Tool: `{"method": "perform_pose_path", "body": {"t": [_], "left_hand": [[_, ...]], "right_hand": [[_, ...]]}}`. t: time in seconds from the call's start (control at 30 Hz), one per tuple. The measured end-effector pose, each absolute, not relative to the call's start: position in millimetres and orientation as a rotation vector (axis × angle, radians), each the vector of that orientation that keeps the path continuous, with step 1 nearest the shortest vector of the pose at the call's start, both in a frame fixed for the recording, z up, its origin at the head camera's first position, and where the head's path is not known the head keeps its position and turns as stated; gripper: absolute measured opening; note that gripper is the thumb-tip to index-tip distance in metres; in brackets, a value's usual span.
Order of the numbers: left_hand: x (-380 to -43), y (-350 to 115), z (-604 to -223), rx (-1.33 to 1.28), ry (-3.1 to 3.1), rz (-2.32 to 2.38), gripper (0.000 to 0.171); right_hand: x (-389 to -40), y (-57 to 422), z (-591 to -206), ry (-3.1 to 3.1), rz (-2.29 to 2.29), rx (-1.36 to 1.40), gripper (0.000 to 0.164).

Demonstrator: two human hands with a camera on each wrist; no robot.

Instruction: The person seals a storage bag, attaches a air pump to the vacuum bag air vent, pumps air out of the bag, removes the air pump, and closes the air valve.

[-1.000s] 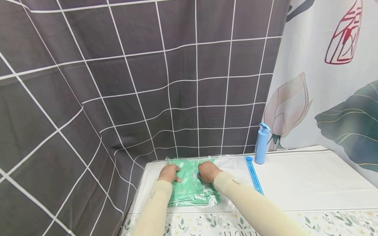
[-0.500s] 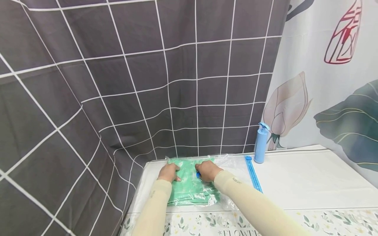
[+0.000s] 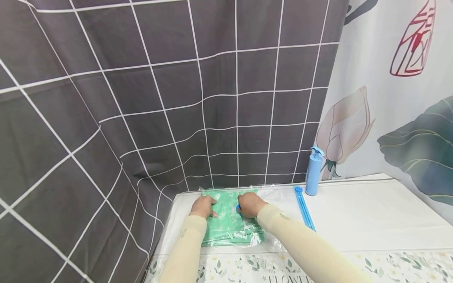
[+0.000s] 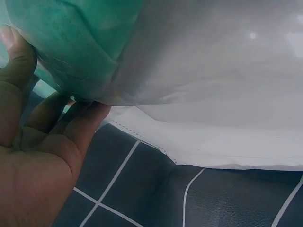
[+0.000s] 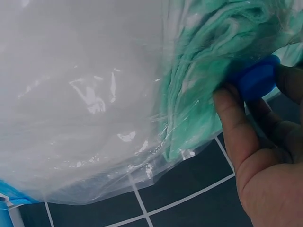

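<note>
A clear plastic storage bag lies flat on the white table, with folded green cloth inside. The bag's blue zip strip runs along its right end, a small slider at the far tip. On top of the cloth, my right hand pinches a round blue valve cap between thumb and fingers. The cap is partly covered by the hand in the head view. My left hand rests on the bag's left side, thumb apart from the fingers, fingertips touching the plastic over the cloth.
A light blue pump bottle stands at the table's back edge, just right of the zip strip. A dark gridded curtain rises behind and to the left. Floral-patterned cloth borders the near side of the white tabletop.
My right hand shifts slightly around the blue valve cap, which shows more clearly half a second ago than now. The left hand and the bag stay in place.
</note>
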State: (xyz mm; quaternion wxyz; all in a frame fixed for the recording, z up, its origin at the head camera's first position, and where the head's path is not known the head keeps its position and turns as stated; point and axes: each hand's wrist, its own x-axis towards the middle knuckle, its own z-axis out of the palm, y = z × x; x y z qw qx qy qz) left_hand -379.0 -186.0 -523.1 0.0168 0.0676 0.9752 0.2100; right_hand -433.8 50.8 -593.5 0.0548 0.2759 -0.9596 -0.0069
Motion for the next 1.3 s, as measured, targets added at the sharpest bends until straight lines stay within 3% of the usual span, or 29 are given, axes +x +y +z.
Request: {"method": "perform_pose_path", "body": {"t": [0.27, 0.5, 0.67, 0.87, 1.03, 1.3], "left_hand": [[-418, -202, -571, 0.267, 3.088, 0.593, 0.065], [-377, -183, -521, 0.168, 3.018, 0.646, 0.065], [-382, -187, -528, 0.196, 3.019, 0.668, 0.066], [-384, -188, -528, 0.197, 3.027, 0.656, 0.066], [-407, -195, -553, 0.248, 3.069, 0.617, 0.067], [-397, -188, -538, 0.195, 3.024, 0.669, 0.066]], "right_hand": [[-437, 51, -592, -2.934, 0.008, 0.821, 0.025], [-434, 53, -589, -3.003, 0.118, 0.774, 0.027], [-438, 56, -594, -2.958, 0.113, 0.773, 0.032], [-431, 58, -588, -2.905, 0.165, 0.895, 0.015], [-433, 59, -587, -2.919, 0.177, 0.918, 0.027], [-431, 57, -584, -2.985, 0.271, 0.774, 0.041]]}}
